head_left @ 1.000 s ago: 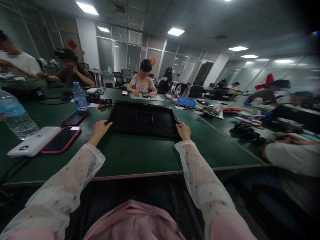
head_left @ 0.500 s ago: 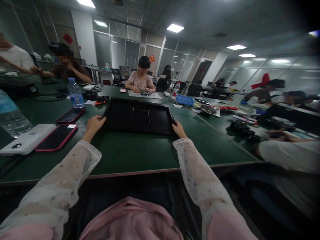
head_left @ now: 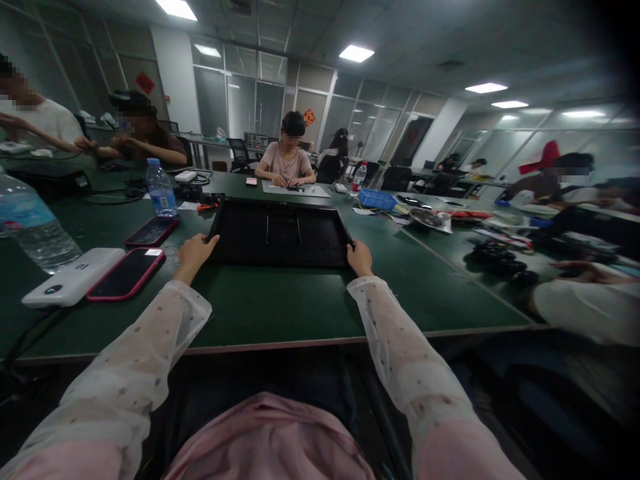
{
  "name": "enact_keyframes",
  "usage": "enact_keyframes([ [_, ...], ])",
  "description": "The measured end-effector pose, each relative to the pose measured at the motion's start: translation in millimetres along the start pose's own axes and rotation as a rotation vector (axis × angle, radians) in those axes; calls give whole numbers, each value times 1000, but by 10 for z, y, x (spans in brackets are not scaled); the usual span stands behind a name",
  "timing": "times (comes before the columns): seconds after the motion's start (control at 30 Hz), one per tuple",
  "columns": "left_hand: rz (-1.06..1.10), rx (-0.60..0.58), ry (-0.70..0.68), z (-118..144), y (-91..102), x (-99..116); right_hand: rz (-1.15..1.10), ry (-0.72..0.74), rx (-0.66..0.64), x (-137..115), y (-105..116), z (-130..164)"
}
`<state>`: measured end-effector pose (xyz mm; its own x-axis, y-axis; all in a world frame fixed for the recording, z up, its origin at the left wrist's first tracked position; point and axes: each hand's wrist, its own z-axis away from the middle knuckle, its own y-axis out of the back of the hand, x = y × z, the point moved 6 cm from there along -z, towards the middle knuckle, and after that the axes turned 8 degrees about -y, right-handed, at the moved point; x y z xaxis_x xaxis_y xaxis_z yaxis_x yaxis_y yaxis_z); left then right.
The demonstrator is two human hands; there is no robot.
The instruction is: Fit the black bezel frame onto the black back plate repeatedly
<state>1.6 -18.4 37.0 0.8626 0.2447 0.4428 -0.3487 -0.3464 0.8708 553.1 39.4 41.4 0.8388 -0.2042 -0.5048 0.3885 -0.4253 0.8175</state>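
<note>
A wide, flat black tray-like panel (head_left: pixel 240 233) with a raised rim lies in front of me at the green table (head_left: pixel 280 307). Two thin pale metallic lines run across its middle. My left hand (head_left: pixel 197 253) is closed on its left edge, thumb on top near the front corner. On the opposite side my right hand (head_left: pixel 360 257) grips the right edge in the same way. The fingers under the rim are hidden. Whether the panel rests fully on the table or is slightly raised, I cannot tell.
Left of my left hand lie a red-cased phone (head_left: pixel 126 274), a second phone (head_left: pixel 151 231), a white power bank (head_left: pixel 74 277) and water bottles (head_left: pixel 161 190). Beyond the panel are a blue basket (head_left: pixel 376 199) and a seated person (head_left: pixel 287 160). A co-worker's sleeve (head_left: pixel 585 308) is at right.
The whole view has shifted slightly, so things appear a little further right. Both hands keep their hold on the black panel, which shows little movement relative to the table.
</note>
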Motion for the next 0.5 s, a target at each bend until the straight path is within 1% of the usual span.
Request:
enact_keyframes([
  [0.13, 1, 12, 10, 0, -9, -2, 34, -56, 10, -38, 25, 43],
  [0.27, 3, 28, 3, -6, -23, 9, 8, -106, -1, -62, 39, 91],
  [0.5, 15, 47, 3, 21, -1, 31, -53, -117, 9, -74, 69, 126],
])
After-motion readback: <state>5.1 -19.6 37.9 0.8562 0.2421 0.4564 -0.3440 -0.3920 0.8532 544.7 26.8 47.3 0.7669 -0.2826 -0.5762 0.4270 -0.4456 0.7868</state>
